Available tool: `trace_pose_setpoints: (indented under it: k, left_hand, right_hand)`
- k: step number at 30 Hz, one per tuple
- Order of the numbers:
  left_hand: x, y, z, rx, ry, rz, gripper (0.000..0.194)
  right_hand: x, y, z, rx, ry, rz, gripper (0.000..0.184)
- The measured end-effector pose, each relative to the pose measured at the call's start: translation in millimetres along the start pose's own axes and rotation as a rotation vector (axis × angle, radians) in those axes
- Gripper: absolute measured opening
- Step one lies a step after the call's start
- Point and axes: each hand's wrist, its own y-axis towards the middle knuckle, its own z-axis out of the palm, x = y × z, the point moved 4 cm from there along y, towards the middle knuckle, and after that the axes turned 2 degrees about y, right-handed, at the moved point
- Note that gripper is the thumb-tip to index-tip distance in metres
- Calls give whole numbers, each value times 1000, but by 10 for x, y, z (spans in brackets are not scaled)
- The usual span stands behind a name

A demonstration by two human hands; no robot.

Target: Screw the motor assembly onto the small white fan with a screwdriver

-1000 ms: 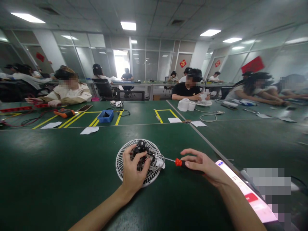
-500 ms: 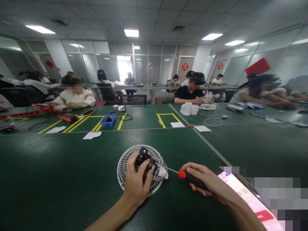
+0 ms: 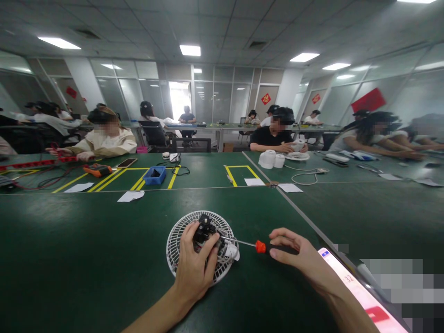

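A round white fan grille (image 3: 172,245) lies on the green table. On it sits a black fan motor (image 3: 205,223) with wires and a white plastic part (image 3: 231,252) at its right side. My left hand (image 3: 194,259) is closed around the motor, its fingertips on the black housing. In my right hand (image 3: 294,249) is a screwdriver (image 3: 260,247) with a black and red handle, lying nearly level. Its shaft points left and its tip reaches the motor near my left fingers; the exact contact point is hidden.
A lit phone (image 3: 357,291) rests to the right of my right arm. Farther off stand a blue bin (image 3: 155,175), white paper sheets (image 3: 131,196) and white rounded parts (image 3: 267,159). A person in black (image 3: 274,135) works across the table; others sit on both sides.
My right hand has shifted its grip on the screwdriver, with fingers lifted and more extended along the handle. The handle has come nearer to level. My left hand still holds the motor.
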Motion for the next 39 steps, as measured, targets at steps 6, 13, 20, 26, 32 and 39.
trace_pose_setpoints:
  k: [6, 13, 20, 26, 32, 39]
  left_hand:
    - [7, -9, -4, -10, -1, -3, 38]
    - [14, 6, -10, 16, -18, 1, 38]
    - [8, -12, -20, 3, -27, 12, 36]
    - [10, -17, -25, -20, -37, 17, 35]
    - [34, 11, -65, -26, -43, 32, 31]
    - [75, -27, -69, -6, -24, 62, 37]
  right_hand:
    - [-88, -37, 128, 110, 12, 117, 53]
    - [-135, -38, 160, 164, 1, 219, 59]
    - [-55, -24, 33, 45, 69, 38, 51]
    - [-51, -52, 122, 42, 166, 100, 46]
    - [-114, -77, 178, 126, 96, 276, 49]
    - [-106, -38, 96, 84, 98, 179, 55]
